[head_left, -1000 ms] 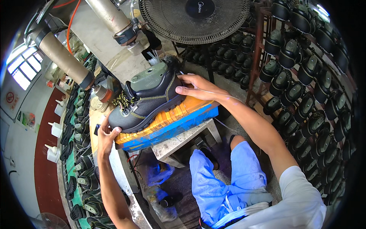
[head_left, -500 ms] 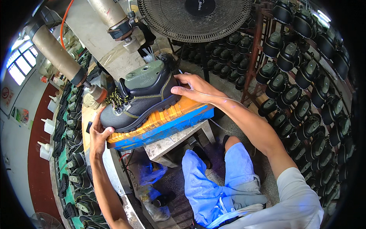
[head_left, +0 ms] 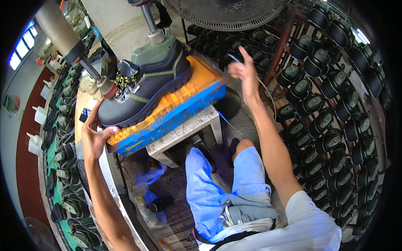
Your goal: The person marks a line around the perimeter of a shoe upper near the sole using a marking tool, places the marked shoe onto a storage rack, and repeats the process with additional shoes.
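Since a second ago, the right hand (head_left: 248,79) has left the heel of the black shoe (head_left: 155,88) and two metal rods have slid out toward it. One rod (head_left: 149,19) now reaches the green block (head_left: 153,55) inside the shoe; the red-tipped one (head_left: 93,70) meets its front near the laces. Slightly blurred, the right hand hangs at three o'clock from the shoe, fingers spread; I cannot tell whether they grip the thin cord there. At seven o'clock, the left hand (head_left: 94,141) is half curled, holding the toe. The shoe sits on an orange pad (head_left: 203,74), at ten o'clock from mid-view.
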`<action>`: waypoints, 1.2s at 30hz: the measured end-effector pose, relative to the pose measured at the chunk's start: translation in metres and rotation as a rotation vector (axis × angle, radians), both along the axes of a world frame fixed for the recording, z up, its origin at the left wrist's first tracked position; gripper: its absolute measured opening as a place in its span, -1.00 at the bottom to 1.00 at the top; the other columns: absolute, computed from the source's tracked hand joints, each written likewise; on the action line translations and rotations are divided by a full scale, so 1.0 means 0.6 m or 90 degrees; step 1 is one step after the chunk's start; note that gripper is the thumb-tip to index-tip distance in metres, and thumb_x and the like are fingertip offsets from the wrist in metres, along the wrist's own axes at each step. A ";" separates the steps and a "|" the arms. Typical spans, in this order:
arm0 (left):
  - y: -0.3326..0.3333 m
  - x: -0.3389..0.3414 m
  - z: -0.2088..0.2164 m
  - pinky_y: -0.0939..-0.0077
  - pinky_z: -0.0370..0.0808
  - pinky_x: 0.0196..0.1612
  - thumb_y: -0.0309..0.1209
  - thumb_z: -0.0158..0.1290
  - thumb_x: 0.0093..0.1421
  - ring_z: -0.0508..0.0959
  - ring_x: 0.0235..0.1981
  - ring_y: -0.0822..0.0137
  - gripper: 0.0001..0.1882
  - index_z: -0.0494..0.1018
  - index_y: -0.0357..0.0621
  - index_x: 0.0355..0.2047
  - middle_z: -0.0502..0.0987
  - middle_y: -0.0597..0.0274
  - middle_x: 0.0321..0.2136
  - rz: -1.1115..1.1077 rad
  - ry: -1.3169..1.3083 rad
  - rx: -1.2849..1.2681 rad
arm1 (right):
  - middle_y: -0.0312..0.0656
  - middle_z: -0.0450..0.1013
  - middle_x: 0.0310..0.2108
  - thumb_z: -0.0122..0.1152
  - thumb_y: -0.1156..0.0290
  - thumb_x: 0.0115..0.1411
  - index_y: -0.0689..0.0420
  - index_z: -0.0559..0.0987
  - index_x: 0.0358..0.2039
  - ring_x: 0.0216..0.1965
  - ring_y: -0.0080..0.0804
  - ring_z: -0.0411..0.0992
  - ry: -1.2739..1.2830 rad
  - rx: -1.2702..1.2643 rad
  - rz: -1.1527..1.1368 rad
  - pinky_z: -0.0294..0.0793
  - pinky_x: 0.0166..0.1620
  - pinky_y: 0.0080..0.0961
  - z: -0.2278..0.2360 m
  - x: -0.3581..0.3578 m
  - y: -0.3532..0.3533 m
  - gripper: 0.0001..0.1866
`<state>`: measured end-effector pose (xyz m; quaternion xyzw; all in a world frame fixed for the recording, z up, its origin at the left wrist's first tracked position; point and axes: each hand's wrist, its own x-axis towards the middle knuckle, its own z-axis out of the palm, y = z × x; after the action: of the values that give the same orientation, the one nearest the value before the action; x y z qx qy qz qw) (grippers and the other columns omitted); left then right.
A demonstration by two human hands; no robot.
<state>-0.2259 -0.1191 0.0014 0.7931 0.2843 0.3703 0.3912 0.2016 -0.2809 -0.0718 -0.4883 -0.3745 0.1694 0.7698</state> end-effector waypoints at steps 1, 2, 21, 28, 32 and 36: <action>-0.022 0.005 -0.008 0.39 0.49 0.19 -0.58 0.49 -0.14 0.61 0.03 0.25 0.02 0.32 -0.30 0.38 0.62 0.03 0.05 0.036 0.006 0.019 | -0.42 0.25 -0.49 -0.18 0.18 0.48 0.28 0.41 0.31 -0.44 -0.56 0.26 0.039 -0.025 -0.071 0.36 -0.23 -0.55 -0.039 0.020 -0.030 -0.45; -0.056 0.020 -0.012 0.42 0.50 0.14 -0.60 0.46 -0.12 0.63 -0.04 0.28 -0.03 0.35 -0.25 0.37 0.65 0.08 -0.04 0.107 0.009 0.046 | -0.43 0.28 -0.48 -0.21 0.16 0.50 0.26 0.46 0.27 -0.43 -0.59 0.25 0.033 -0.069 -0.089 0.35 -0.23 -0.55 -0.091 0.038 -0.058 -0.46; -0.399 0.306 -0.166 0.19 0.36 0.20 -0.22 0.13 0.25 0.48 0.16 0.16 -0.49 0.50 -0.13 0.19 0.51 0.11 0.22 0.177 0.102 0.516 | -0.12 0.52 -0.48 0.27 0.48 -0.03 0.26 0.66 -0.21 -0.48 -0.17 0.57 -0.788 0.101 0.007 0.58 -0.39 -0.38 0.141 -0.205 -0.205 -0.68; -0.402 0.341 -0.134 0.23 0.56 -0.07 -0.41 0.36 0.06 0.63 -0.08 -0.03 -0.61 0.54 -0.28 -0.12 0.61 -0.05 -0.21 0.070 -0.155 0.069 | -0.20 0.51 -0.48 0.31 0.41 -0.01 0.20 0.64 -0.24 -0.51 -0.24 0.55 -0.848 0.021 -0.051 0.54 -0.45 -0.36 0.127 -0.205 -0.168 -0.72; -0.394 0.302 -0.150 0.12 0.55 -0.01 -0.40 0.30 0.08 0.61 0.01 -0.08 -0.59 0.58 -0.27 -0.05 0.64 -0.03 -0.12 0.119 0.058 0.558 | -0.23 0.50 -0.49 0.31 0.42 0.00 0.18 0.66 -0.20 -0.54 -0.26 0.53 -0.845 -0.008 -0.048 0.51 -0.48 -0.40 0.131 -0.201 -0.187 -0.69; -0.378 0.250 -0.148 0.04 0.53 0.02 -0.42 0.23 0.09 0.60 0.00 -0.07 -0.58 0.60 -0.26 -0.01 0.64 -0.02 0.01 0.151 -0.002 0.556 | -0.24 0.51 -0.58 0.11 0.55 0.13 0.25 0.70 -0.18 -0.62 -0.40 0.52 -0.837 0.037 0.007 0.50 -0.53 -0.48 0.140 -0.209 -0.183 -0.72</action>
<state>-0.0757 -0.3462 -0.0876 0.8452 0.1897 0.4991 -0.0247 0.0764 -0.3909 0.0121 -0.4674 -0.7737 -0.1707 0.3922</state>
